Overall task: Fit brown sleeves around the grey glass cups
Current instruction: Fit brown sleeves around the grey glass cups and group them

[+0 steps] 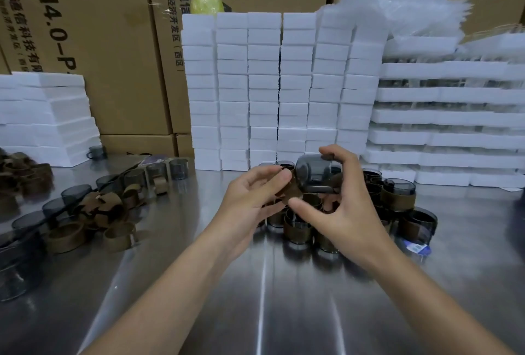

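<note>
At the centre of the frame, above a brushed steel table [255,298], two bare hands meet over a crowded cluster of sleeved cups [397,195] that fills the space just beneath and to the right of them. Behind them rises a wall of stacked white foam blocks [264,85], backed by printed cardboard cartons [108,42] across the top of the frame, with a heap of clear plastic bags [412,8] at upper right. At lower left lie loose brown sleeves [108,212] in a tangle, with a line of bare grey cups [76,194] running beside them. The right hand [349,212] grips a grey glass cup [312,175] tipped on its side in mid-air, its forefinger curled over the top and its thumb stretched out below. The left hand [252,195] pinches a brown sleeve [292,191] between thumb and bent fingers, holding it against the cup's base end. How far the sleeve sits on the glass cannot be told.
</note>
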Demonstrator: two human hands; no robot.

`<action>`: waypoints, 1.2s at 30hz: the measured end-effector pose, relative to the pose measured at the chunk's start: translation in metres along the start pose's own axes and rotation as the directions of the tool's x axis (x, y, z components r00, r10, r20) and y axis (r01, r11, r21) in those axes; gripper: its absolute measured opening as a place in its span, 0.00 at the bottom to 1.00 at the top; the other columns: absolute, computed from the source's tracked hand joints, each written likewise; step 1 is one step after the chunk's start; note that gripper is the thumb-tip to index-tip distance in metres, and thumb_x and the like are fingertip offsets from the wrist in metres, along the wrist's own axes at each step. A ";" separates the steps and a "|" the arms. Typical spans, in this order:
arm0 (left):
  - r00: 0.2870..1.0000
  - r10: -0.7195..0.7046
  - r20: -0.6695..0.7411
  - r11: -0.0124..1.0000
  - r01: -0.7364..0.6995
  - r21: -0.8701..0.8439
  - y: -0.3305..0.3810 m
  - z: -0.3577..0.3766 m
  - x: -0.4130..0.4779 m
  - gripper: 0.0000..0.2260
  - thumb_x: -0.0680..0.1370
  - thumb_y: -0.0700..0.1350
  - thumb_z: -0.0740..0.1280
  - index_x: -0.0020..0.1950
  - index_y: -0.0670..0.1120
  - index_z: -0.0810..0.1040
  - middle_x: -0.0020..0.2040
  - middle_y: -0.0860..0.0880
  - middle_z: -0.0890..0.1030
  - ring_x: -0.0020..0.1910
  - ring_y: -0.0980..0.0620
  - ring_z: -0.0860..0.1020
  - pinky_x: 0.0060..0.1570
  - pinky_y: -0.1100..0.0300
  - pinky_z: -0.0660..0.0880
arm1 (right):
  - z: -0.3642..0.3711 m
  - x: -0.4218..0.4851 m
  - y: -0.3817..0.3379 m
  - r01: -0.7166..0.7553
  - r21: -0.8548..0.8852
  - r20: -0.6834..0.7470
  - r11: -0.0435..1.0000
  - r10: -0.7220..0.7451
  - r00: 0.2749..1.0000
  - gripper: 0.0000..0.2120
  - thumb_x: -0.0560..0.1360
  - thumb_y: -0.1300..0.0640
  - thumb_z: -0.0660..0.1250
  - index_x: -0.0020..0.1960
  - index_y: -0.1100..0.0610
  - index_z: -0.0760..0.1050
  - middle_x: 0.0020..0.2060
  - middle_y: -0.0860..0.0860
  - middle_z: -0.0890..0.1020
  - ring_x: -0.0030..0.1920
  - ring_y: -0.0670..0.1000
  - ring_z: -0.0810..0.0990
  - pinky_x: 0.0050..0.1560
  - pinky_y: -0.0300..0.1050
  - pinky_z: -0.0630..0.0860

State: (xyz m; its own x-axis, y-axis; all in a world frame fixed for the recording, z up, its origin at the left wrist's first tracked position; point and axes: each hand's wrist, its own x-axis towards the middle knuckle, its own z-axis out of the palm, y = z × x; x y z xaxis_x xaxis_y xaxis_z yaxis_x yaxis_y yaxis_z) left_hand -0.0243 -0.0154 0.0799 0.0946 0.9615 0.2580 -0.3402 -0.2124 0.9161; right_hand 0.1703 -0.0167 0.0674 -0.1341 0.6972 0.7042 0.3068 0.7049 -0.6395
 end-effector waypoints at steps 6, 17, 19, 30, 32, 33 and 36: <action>0.998 0.061 0.034 0.992 -0.065 0.110 -0.001 0.006 -0.006 0.13 0.75 0.54 0.81 0.58 0.53 0.90 0.58 0.48 0.89 0.61 0.50 0.87 0.52 0.60 0.84 | 0.009 -0.002 0.005 0.055 -0.144 -0.065 0.988 -0.065 0.996 0.41 0.67 0.39 0.84 0.72 0.37 0.65 0.65 0.39 0.72 0.67 0.43 0.76 0.64 0.31 0.73; 0.999 0.022 0.046 0.985 -0.029 0.169 0.001 0.008 -0.009 0.15 0.75 0.59 0.79 0.58 0.54 0.91 0.53 0.47 0.90 0.51 0.49 0.89 0.49 0.60 0.85 | 0.010 -0.003 0.002 0.036 -0.100 -0.152 0.994 -0.051 0.987 0.35 0.63 0.43 0.83 0.64 0.42 0.69 0.58 0.47 0.79 0.59 0.47 0.80 0.60 0.40 0.76; 0.999 -0.017 0.030 0.983 0.011 0.182 0.000 0.011 -0.010 0.20 0.75 0.66 0.75 0.56 0.53 0.91 0.52 0.45 0.90 0.50 0.47 0.90 0.46 0.60 0.84 | 0.017 -0.005 0.001 0.078 -0.075 -0.149 0.994 -0.088 0.985 0.33 0.63 0.45 0.84 0.61 0.43 0.71 0.55 0.47 0.80 0.57 0.49 0.82 0.57 0.39 0.78; 0.969 -0.210 0.131 0.977 0.204 0.055 0.008 0.011 -0.011 0.22 0.75 0.62 0.75 0.63 0.50 0.89 0.60 0.43 0.89 0.53 0.46 0.88 0.47 0.54 0.84 | 0.015 -0.006 0.004 0.121 -0.120 0.037 0.985 -0.118 0.992 0.38 0.71 0.38 0.79 0.76 0.45 0.69 0.64 0.39 0.81 0.65 0.46 0.83 0.64 0.45 0.80; 0.966 -0.215 0.143 0.976 0.206 0.075 0.009 0.011 -0.012 0.22 0.74 0.62 0.76 0.62 0.51 0.89 0.59 0.43 0.89 0.54 0.46 0.89 0.45 0.55 0.84 | 0.015 -0.008 0.005 0.153 -0.179 0.057 0.972 -0.145 0.988 0.37 0.73 0.37 0.77 0.76 0.45 0.68 0.66 0.38 0.80 0.66 0.42 0.81 0.65 0.43 0.79; 0.965 -0.217 0.145 0.975 0.207 0.083 0.009 0.011 -0.012 0.22 0.74 0.62 0.76 0.62 0.51 0.89 0.58 0.44 0.89 0.54 0.46 0.89 0.45 0.55 0.84 | 0.016 -0.009 0.005 0.160 -0.187 0.061 0.969 -0.151 0.987 0.36 0.73 0.37 0.76 0.76 0.46 0.68 0.66 0.38 0.80 0.65 0.41 0.81 0.64 0.43 0.79; 0.964 -0.215 0.153 0.973 0.199 0.114 0.010 0.010 -0.013 0.20 0.76 0.61 0.75 0.60 0.50 0.89 0.56 0.43 0.89 0.52 0.46 0.89 0.44 0.56 0.84 | 0.013 -0.012 0.003 0.141 -0.180 0.092 0.973 -0.127 0.988 0.35 0.75 0.36 0.73 0.77 0.46 0.68 0.66 0.38 0.81 0.64 0.42 0.83 0.63 0.45 0.79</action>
State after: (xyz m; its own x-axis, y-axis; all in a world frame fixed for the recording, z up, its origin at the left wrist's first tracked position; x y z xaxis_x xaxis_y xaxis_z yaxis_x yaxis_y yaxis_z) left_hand -0.0201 -0.0321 0.0887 0.3076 0.9464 0.0986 -0.2058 -0.0350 0.9780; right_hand 0.1607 -0.0215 0.0536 -0.2580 0.6114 0.7480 0.4497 0.7613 -0.4671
